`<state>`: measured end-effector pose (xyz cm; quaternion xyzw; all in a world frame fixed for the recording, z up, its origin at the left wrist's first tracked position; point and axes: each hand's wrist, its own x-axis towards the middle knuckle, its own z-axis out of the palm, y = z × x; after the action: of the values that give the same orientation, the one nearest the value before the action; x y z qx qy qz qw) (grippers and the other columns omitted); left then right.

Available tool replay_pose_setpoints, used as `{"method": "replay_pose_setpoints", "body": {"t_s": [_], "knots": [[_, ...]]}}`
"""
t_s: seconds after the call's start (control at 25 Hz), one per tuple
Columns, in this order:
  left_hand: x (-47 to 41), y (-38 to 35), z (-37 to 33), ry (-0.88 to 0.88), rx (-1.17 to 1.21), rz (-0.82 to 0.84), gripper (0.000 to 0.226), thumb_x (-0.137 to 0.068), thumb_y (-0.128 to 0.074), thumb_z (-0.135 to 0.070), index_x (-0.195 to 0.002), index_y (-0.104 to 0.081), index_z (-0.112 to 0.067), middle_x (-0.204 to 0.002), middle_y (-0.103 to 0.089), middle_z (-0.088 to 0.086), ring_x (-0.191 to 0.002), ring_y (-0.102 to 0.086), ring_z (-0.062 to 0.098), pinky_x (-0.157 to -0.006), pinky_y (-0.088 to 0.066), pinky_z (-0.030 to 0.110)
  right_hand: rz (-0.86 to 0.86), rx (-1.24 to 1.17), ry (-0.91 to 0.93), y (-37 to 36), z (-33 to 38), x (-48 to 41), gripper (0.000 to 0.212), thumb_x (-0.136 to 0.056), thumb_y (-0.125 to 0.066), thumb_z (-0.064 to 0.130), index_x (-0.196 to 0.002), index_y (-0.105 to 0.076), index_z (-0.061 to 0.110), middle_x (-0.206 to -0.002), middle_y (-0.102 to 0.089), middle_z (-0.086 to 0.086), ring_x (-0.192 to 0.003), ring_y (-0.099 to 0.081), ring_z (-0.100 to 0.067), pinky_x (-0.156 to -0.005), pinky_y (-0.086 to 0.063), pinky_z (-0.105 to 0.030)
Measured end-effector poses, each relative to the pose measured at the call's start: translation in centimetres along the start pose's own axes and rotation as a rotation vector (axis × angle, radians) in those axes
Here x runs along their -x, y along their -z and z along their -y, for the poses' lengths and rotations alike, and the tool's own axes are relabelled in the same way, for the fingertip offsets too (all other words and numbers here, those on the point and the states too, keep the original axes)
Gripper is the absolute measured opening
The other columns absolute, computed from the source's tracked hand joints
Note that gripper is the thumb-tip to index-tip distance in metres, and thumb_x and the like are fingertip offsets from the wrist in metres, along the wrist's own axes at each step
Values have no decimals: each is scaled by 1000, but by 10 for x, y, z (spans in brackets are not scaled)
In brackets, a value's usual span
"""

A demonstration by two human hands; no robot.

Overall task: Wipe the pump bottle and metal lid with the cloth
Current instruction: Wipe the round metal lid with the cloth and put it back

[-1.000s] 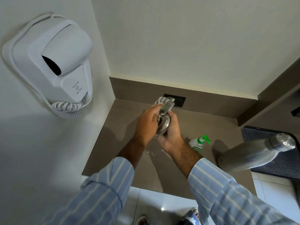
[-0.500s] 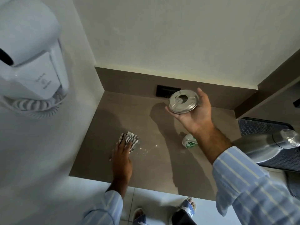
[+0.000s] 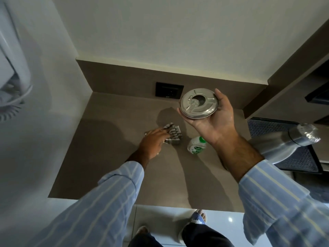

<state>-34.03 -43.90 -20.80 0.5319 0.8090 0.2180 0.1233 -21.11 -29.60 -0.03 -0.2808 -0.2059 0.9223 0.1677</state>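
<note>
- Whereas half a second ago it lay flat at the counter's left, the striped grey-and-white cloth now sits beside the white green-capped pump bottle, pushed under the flat left hand.
- Cupped half-open, the right hand keeps the round steel lid raised above the brown counter.
- Judging by this, the bottle is next.
</note>
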Motion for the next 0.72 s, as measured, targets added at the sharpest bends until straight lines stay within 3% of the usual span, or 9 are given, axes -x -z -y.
{"method": "replay_pose_setpoints", "body": {"t_s": [0.28,0.48,0.56,0.64,0.72], "knots": [[95,-1,-16,-347,-46,170,50,-92,-57,6,-131,-67,-23,-143,-62,2,-141,-47,28,-116,-34,46,83,10,-16,-24,-17,10,67,-99,-53,51,-151,-53,8,-154,-56,-23,-143,-53,-41,-113,-45,-61],[183,12,2,-37,39,-108,60,-77,-60,18,-121,-73,-21,-133,-68,0,-129,-57,26,-107,-45,40,100,7,-59,-30,-37,13,65,-98,-54,51,-145,-58,7,-156,-54,-22,-146,-50,-38,-114,-44,-60],[222,2,-16,-118,41,-77,63,-71,-62,19,-117,-75,-22,-129,-70,-2,-125,-61,26,-105,-49,40,85,9,-70,-32,-45,14,58,-98,-54,51,-135,-63,8,-155,-55,-22,-145,-51,-38,-113,-45,-60],[252,-9,-39,-173,115,61,64,-72,-63,19,-119,-74,-24,-132,-68,-4,-130,-56,22,-109,-45,43,70,1,-81,-32,-54,15,58,-98,-55,51,-135,-64,8,-153,-57,-21,-144,-53,-38,-112,-45,-61],[252,-5,-51,-71,274,75,58,-82,-60,16,-123,-72,-24,-135,-65,-7,-133,-51,12,-113,-42,36,63,2,-81,-32,-63,16,58,-97,-56,50,-138,-62,8,-147,-63,-21,-143,-54,-39,-112,-45,-62]]}}
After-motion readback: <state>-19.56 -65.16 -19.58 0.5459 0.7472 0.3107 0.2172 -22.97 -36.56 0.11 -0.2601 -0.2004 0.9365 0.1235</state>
